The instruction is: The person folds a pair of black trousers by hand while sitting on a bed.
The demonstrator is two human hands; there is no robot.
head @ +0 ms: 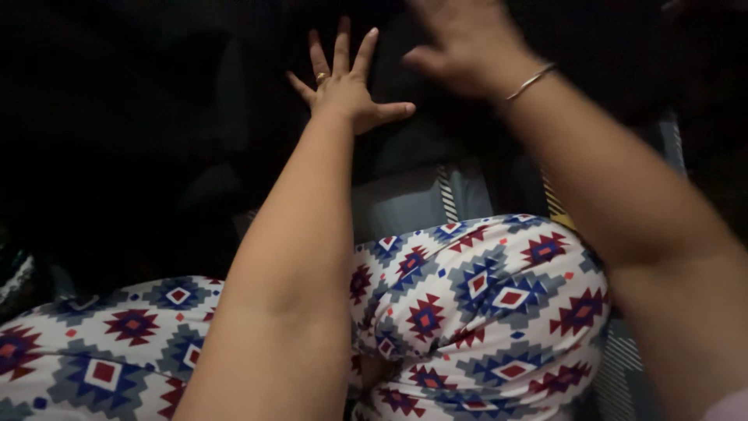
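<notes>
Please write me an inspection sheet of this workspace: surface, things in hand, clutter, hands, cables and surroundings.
Surface: a dark cloth lies ahead of the person; beneath it a pale striped mat shows.
Things in hand: both hands lie on or just over the dark cloth; the contact cannot be told in the dim light.
Clutter: nothing seen.
Hands: left hand flat with fingers spread, a ring on one finger; right hand open, partly cut by the top edge, a thin bangle on its wrist.
Cables: nothing seen.
Surroundings: very dark at left and top; the person's lap in patterned white, blue and red garment fills the lower frame.
</notes>
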